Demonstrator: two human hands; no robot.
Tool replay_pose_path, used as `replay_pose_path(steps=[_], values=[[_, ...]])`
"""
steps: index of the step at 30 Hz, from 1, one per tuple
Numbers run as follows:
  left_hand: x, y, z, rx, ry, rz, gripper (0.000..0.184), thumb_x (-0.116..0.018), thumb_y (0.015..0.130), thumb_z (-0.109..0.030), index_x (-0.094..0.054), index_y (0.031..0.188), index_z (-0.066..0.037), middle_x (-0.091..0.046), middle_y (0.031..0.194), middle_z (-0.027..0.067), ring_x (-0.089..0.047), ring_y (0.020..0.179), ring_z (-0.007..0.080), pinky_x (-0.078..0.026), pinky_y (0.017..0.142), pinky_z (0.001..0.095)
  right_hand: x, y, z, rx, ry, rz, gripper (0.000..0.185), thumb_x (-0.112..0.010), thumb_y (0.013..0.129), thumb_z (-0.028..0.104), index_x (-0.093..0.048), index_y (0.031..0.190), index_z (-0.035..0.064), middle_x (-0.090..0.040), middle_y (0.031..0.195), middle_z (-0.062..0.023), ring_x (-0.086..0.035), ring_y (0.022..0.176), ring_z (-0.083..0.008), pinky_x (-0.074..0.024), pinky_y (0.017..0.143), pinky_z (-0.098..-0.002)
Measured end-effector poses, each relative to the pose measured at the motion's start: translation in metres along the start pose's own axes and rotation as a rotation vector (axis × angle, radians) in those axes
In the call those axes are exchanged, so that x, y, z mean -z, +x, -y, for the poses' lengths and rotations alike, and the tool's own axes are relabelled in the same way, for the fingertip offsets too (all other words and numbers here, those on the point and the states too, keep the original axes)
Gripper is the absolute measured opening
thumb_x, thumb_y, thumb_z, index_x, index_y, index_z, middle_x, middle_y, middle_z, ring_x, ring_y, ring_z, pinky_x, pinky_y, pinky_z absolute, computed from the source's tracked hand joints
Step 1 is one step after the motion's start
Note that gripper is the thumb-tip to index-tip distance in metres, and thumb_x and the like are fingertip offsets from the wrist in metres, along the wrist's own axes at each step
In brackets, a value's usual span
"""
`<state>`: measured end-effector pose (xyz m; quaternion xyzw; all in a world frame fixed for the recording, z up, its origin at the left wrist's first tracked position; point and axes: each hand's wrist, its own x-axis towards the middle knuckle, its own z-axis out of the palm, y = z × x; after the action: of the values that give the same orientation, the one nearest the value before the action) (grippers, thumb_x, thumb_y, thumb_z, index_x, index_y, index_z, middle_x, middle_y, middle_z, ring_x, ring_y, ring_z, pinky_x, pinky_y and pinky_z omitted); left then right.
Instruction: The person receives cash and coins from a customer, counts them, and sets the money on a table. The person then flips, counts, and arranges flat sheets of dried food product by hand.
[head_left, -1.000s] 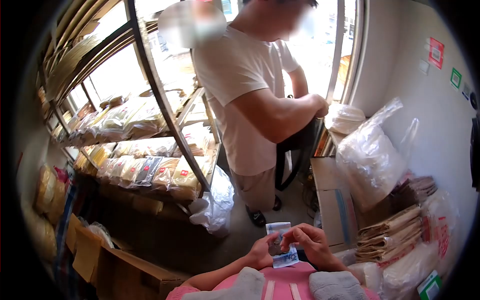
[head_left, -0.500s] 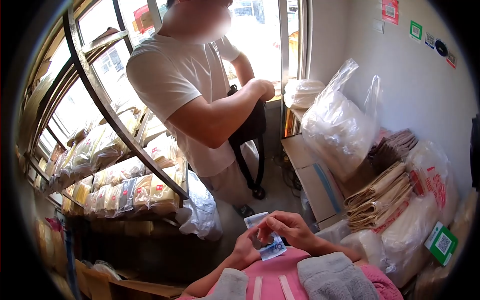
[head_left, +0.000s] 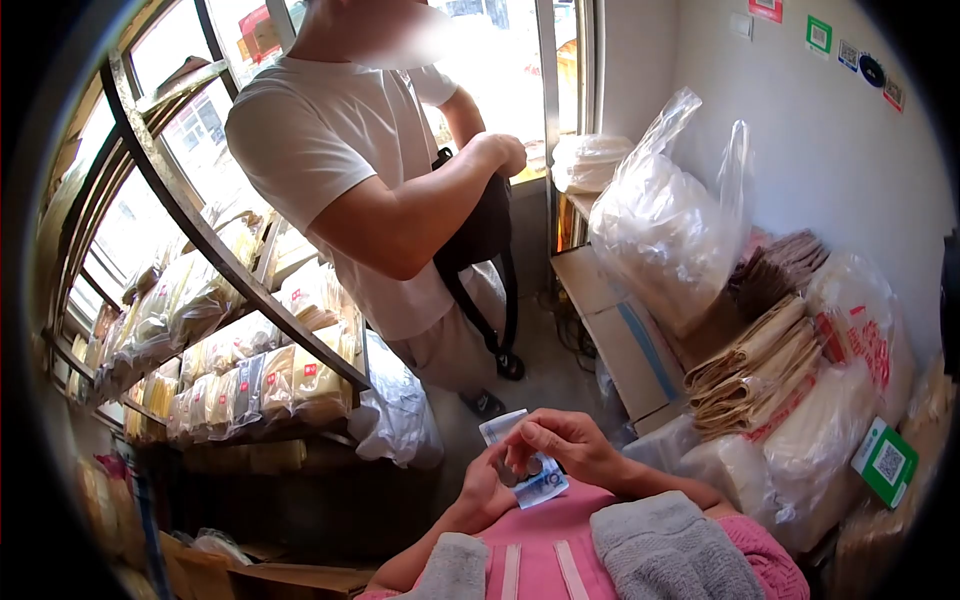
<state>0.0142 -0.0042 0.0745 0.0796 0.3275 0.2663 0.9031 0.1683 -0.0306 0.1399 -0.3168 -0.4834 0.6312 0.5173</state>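
Observation:
A blue-and-white banknote point(head_left: 543, 484) lies across my left hand point(head_left: 487, 488), whose fingers are closed on it in front of my pink apron point(head_left: 530, 525). A small round piece like a coin point(head_left: 534, 466) shows on the note between my hands. My right hand point(head_left: 572, 444) is over the note with its thumb and fingertips pinched together, touching or nearly touching my left fingers. What the pinch holds, if anything, is hidden. The note's pale upper end point(head_left: 500, 428) sticks out beyond the fingers.
A person in a white T-shirt point(head_left: 330, 150) stands opposite with a black bag point(head_left: 478, 232). A rack of packaged goods point(head_left: 265, 385) is at left. Plastic bags point(head_left: 670, 225), stacked brown bags point(head_left: 750, 375), a cardboard box point(head_left: 620, 335) and a green QR sign point(head_left: 885, 462) are at right.
The view has shifted slightly, so the person and rack sit a little further left and higher. My hands stay together at the banknote, with the right fingers shifted slightly over it.

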Motion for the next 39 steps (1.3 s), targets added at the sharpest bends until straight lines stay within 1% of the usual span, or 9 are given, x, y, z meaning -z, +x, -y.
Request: replay_pose_path(steps=[5,11,17,20,23,29,39], values=[[0.008,0.005,0.001,-0.002,-0.017,0.031,0.037,-0.027,0.096,-0.03,-0.045,0.115,-0.003,-0.053,0.097,0.0098,-0.054,0.093,0.0225,-0.047,0.086,0.0466,0.001,0.001,-0.001,0.001,-0.01,-0.003,0.029,-0.042,0.096,0.021,-0.059,0.099,-0.0021,-0.061,0.082,-0.0103,-0.06,0.075,-0.0154,-0.0499,0.07,-0.0268],[-0.019,-0.006,-0.002,-0.027,0.094,-0.162,0.04,-0.026,0.096,-0.033,-0.042,0.12,-0.005,-0.05,0.107,0.0097,-0.052,0.101,0.0224,-0.047,0.087,0.0476,0.003,0.001,-0.005,0.015,-0.03,-0.003,0.028,-0.042,0.096,0.021,-0.059,0.1,-0.0021,-0.062,0.083,-0.0107,-0.061,0.076,-0.0159,-0.0504,0.07,-0.0267],[-0.006,0.003,-0.001,-0.011,0.07,-0.096,0.041,-0.027,0.096,-0.033,-0.041,0.122,-0.005,-0.048,0.11,0.0105,-0.051,0.103,0.0229,-0.046,0.088,0.0483,0.003,0.002,-0.004,-0.001,-0.006,-0.012,0.029,-0.042,0.096,0.021,-0.059,0.1,-0.0023,-0.062,0.083,-0.0107,-0.061,0.076,-0.0158,-0.0503,0.07,-0.0263],[0.0,0.007,-0.001,0.018,0.034,-0.015,0.041,-0.027,0.096,-0.033,-0.041,0.122,-0.005,-0.048,0.11,0.0108,-0.051,0.104,0.0233,-0.046,0.088,0.0487,0.004,0.002,-0.005,0.002,0.0,-0.013,0.029,-0.042,0.096,0.021,-0.059,0.099,-0.0023,-0.062,0.083,-0.0104,-0.061,0.076,-0.0154,-0.05,0.071,-0.0262],[-0.008,0.004,-0.002,0.004,0.076,-0.095,0.04,-0.029,0.096,-0.033,-0.041,0.122,-0.005,-0.048,0.109,0.0108,-0.051,0.104,0.0241,-0.046,0.088,0.0495,0.004,0.003,-0.004,-0.005,0.006,-0.018,0.029,-0.042,0.096,0.021,-0.059,0.099,-0.0023,-0.062,0.083,-0.0101,-0.06,0.076,-0.015,-0.0497,0.071,-0.026],[-0.009,0.005,-0.003,0.001,0.072,-0.093,0.041,-0.03,0.096,-0.034,-0.04,0.123,-0.006,-0.047,0.109,0.0105,-0.05,0.105,0.0253,-0.045,0.089,0.051,0.006,0.004,-0.006,-0.005,0.005,-0.006,0.029,-0.042,0.096,0.021,-0.059,0.1,-0.0024,-0.062,0.083,-0.0097,-0.06,0.077,-0.0147,-0.0487,0.071,-0.0257],[-0.009,0.007,-0.005,0.003,0.093,-0.111,0.042,-0.025,0.096,-0.035,-0.04,0.123,-0.006,-0.047,0.109,0.01,-0.05,0.103,0.023,-0.045,0.089,0.0501,0.007,0.006,-0.007,-0.03,0.008,-0.006,0.029,-0.042,0.096,0.021,-0.059,0.101,-0.0022,-0.062,0.084,-0.0092,-0.06,0.077,-0.0145,-0.0478,0.071,-0.025]])
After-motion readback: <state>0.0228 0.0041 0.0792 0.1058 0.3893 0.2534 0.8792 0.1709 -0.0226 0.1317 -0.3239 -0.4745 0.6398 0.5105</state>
